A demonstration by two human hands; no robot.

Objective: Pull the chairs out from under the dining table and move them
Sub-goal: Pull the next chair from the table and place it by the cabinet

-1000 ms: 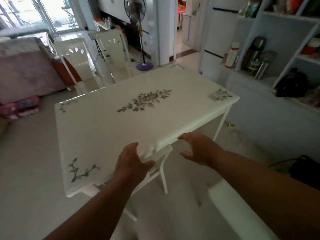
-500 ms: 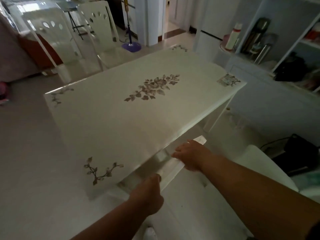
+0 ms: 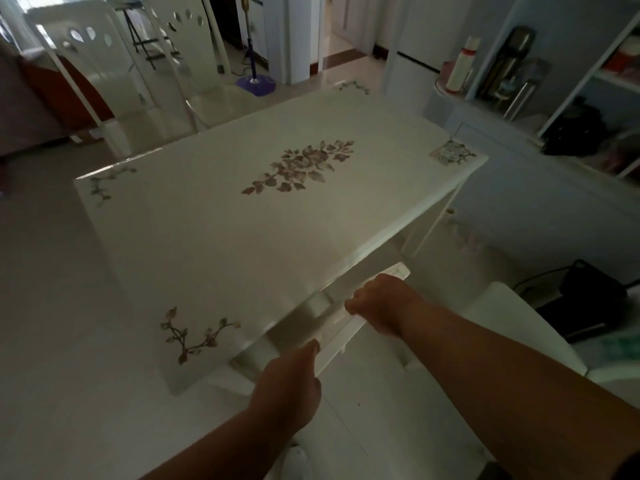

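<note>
A white dining table point(image 3: 214, 244) with flower prints fills the middle of the view. The top rail of a white chair's back point(image 3: 337, 329) pokes out from under the table's near edge. My left hand point(image 3: 289, 386) grips the near end of that rail. My right hand point(image 3: 382, 306) grips it farther along, close to the table edge. The chair's seat and legs are hidden under the table. Two more white chairs, one at the far left point(image 3: 90, 67) and one beside it point(image 3: 190, 50), stand beyond the table's far side.
Another white chair's seat point(image 3: 519, 323) sits just right of my right arm. A white cabinet point(image 3: 540, 188) with shelves, bottles and flasks runs along the right. A fan stand point(image 3: 254, 83) is at the back. A black box point(image 3: 588, 296) lies on the floor right.
Both hands went from hovering open over the chair back to closing on its top rail. The view has moved in closer and more over the table.
</note>
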